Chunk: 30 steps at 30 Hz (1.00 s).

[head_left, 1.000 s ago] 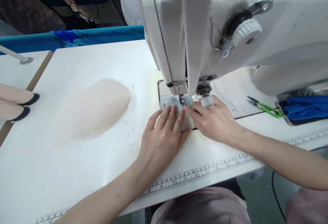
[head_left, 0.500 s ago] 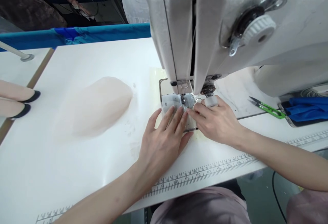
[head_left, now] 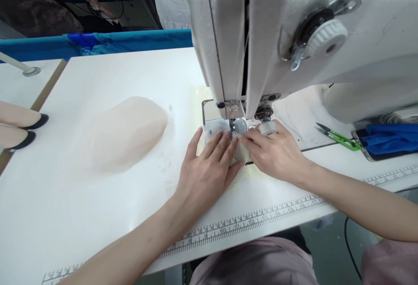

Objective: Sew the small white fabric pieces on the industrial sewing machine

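A thin, see-through piece of sheer fabric (head_left: 235,158) lies on the metal needle plate of a sewing machine (head_left: 225,41). My left hand (head_left: 209,163) rests flat on it, fingers spread toward the needle (head_left: 232,125) and thumb out to the right. Just right of the needle, my right hand (head_left: 274,152) is closed, its thumb and index finger pinched at the fabric's right edge. A white knob (head_left: 268,127) under a small spring sits against the right hand's knuckles. Both hands partly hide the fabric, so its outline is unclear.
Green-handled thread snips (head_left: 342,140) lie to the right, beside a dark tray (head_left: 365,154) with blue cloth (head_left: 390,138). A printed ruler (head_left: 235,228) runs along the table's front edge. Two skin-toned, black-tipped objects (head_left: 24,122) stick in from the left. People are visible beyond a blue cloth barrier (head_left: 137,40).
My left hand has shifted slightly forward on the plate, its index finger straighter. More sheer fabric shows beside its thumb. The right hand stays nearly in place, still pinched.
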Each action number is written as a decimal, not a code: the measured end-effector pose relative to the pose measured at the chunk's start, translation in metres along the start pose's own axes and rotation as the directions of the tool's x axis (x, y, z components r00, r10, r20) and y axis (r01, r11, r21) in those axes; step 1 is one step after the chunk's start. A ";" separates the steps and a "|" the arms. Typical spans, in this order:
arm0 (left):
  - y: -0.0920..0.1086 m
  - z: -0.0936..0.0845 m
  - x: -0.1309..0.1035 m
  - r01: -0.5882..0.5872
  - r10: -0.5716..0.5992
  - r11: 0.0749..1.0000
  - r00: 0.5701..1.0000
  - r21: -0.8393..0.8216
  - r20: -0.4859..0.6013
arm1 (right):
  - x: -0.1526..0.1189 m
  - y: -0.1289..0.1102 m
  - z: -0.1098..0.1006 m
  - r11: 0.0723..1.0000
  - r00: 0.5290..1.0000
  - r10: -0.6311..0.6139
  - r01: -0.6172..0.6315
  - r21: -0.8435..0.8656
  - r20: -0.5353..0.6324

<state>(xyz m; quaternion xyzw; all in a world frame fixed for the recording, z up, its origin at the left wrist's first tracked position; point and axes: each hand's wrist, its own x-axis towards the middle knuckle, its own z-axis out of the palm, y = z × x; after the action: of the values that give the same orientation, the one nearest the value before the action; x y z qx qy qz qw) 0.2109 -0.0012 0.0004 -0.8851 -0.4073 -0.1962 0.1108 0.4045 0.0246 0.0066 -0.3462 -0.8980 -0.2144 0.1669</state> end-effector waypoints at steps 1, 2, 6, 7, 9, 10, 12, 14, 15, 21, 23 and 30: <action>0.000 0.000 0.000 0.001 -0.001 1.000 1.000 -0.007 0.000 | 0.000 0.000 0.000 1.000 1.000 0.001 -0.001 -0.002 0.002; -0.001 0.000 0.000 0.003 -0.003 1.000 1.000 -0.013 0.000 | -0.001 0.000 0.000 1.000 1.000 0.001 -0.001 -0.002 0.004; -0.002 0.000 0.000 0.006 -0.006 1.000 1.000 -0.014 -0.004 | -0.002 0.000 0.000 1.000 1.000 0.002 -0.002 0.018 0.014; -0.002 0.000 0.000 0.005 -0.005 1.000 1.000 -0.009 -0.004 | -0.002 0.000 0.000 1.000 1.000 0.002 -0.002 0.022 0.017; -0.001 0.000 0.001 0.000 0.000 1.000 1.000 -0.003 0.003 | -0.002 0.000 0.000 1.000 1.000 0.003 -0.004 0.024 0.023; -0.001 0.000 0.001 0.000 0.000 1.000 1.000 -0.005 0.008 | -0.002 0.000 -0.001 1.000 1.000 0.005 -0.006 0.023 0.026; -0.001 -0.001 0.001 0.004 -0.003 1.000 1.000 -0.018 0.010 | -0.001 -0.001 -0.001 1.000 1.000 0.010 -0.010 0.016 0.029; -0.001 -0.002 0.001 0.011 -0.011 0.999 1.000 -0.038 0.008 | -0.001 -0.001 -0.001 1.000 0.999 0.007 -0.007 0.006 0.031; -0.001 -0.002 0.001 0.016 -0.015 0.999 1.000 -0.045 0.005 | -0.001 -0.001 -0.001 1.000 1.000 0.005 -0.005 -0.002 0.030; 0.000 0.001 0.001 0.043 -0.044 0.997 0.999 -0.059 -0.006 | -0.002 0.000 0.000 0.999 1.000 0.000 0.001 -0.033 0.026; -0.001 0.001 0.001 0.046 -0.047 0.997 0.999 -0.068 -0.008 | -0.001 0.000 0.000 0.999 1.000 -0.001 0.002 -0.039 0.022; -0.005 0.003 0.004 0.035 -0.035 0.999 0.999 -0.024 0.001 | 0.001 0.002 0.003 0.998 0.998 0.019 -0.015 -0.058 0.067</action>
<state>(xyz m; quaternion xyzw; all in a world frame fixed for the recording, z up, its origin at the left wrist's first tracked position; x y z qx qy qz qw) 0.2099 0.0057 -0.0009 -0.8791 -0.4203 -0.2029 0.0966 0.4045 0.0280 0.0047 -0.3657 -0.8936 -0.2266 0.1282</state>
